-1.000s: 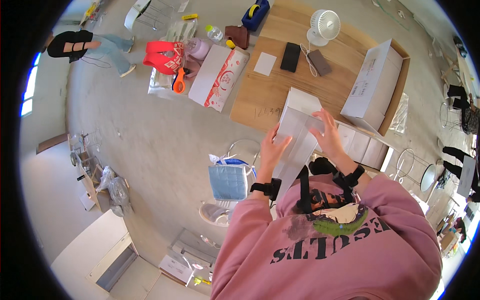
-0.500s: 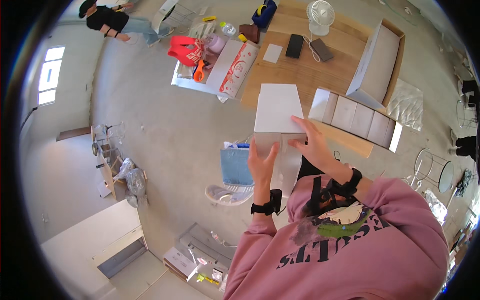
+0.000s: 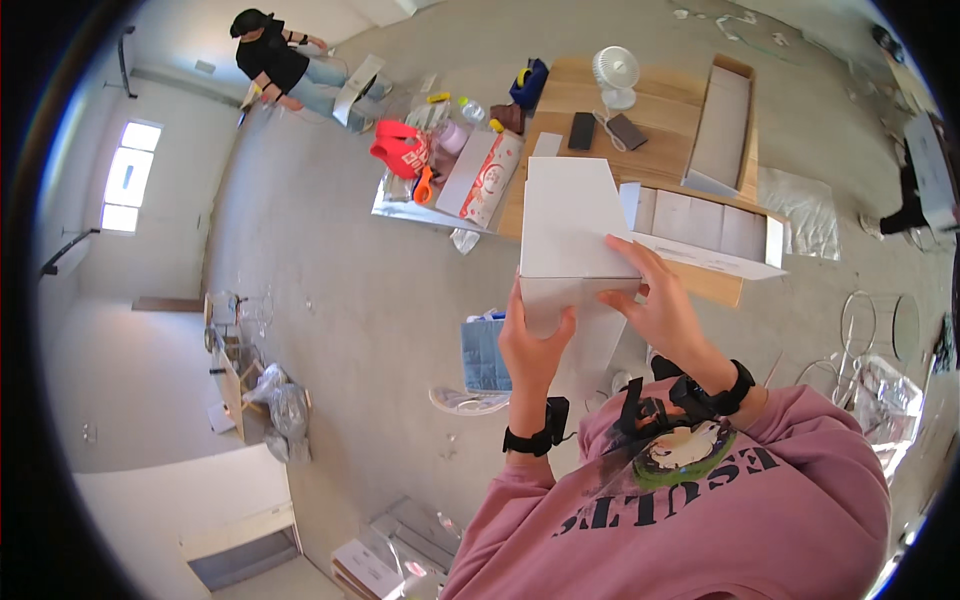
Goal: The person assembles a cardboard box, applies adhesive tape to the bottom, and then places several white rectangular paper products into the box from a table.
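Observation:
A flat white cardboard box blank (image 3: 568, 225) is held up in front of me, folded across its lower third. My left hand (image 3: 535, 345) grips the lower flap from below, thumb on its face. My right hand (image 3: 662, 305) holds the right edge at the fold, fingers spread along the crease. Both wrists carry black bands.
A wooden table (image 3: 660, 150) behind holds a white fan (image 3: 615, 72), a black phone (image 3: 582, 130), an open cardboard box (image 3: 722, 125) and a tray of white blanks (image 3: 705, 232). Red and white items (image 3: 440, 165) lie on the floor. Another person (image 3: 275, 65) crouches far off.
The white blank has risen and now stands more upright before me, its lower flap bent toward me. Both hands shifted up with it; the view tilted toward the table.

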A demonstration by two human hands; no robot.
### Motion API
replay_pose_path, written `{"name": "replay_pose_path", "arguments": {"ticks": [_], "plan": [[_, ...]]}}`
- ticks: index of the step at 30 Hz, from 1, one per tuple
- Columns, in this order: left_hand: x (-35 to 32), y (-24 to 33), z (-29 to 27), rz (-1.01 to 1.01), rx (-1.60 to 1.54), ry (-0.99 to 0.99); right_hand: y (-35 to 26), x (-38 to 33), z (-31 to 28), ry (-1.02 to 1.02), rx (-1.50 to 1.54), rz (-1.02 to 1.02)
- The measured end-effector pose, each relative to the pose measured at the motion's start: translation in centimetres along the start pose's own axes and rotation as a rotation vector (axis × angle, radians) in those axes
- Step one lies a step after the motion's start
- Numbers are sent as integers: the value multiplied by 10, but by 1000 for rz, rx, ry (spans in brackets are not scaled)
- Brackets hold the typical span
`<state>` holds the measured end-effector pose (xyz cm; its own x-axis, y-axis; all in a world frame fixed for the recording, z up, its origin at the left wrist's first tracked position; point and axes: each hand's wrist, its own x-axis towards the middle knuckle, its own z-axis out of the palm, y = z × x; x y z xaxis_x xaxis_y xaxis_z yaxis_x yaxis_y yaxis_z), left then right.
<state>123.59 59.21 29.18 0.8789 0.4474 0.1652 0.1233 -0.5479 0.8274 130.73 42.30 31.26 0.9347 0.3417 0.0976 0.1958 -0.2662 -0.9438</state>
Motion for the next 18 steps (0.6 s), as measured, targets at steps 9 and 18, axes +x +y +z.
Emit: {"name": "replay_pose_path", "arguments": {"ticks": [9,18], "plan": [[-68,-3,-28,95,-223,-274,-40,-114,1,292,-127,13],[-119,31,-2,314,-430,-515,-68,-217,-33,583,-201,40]]}}
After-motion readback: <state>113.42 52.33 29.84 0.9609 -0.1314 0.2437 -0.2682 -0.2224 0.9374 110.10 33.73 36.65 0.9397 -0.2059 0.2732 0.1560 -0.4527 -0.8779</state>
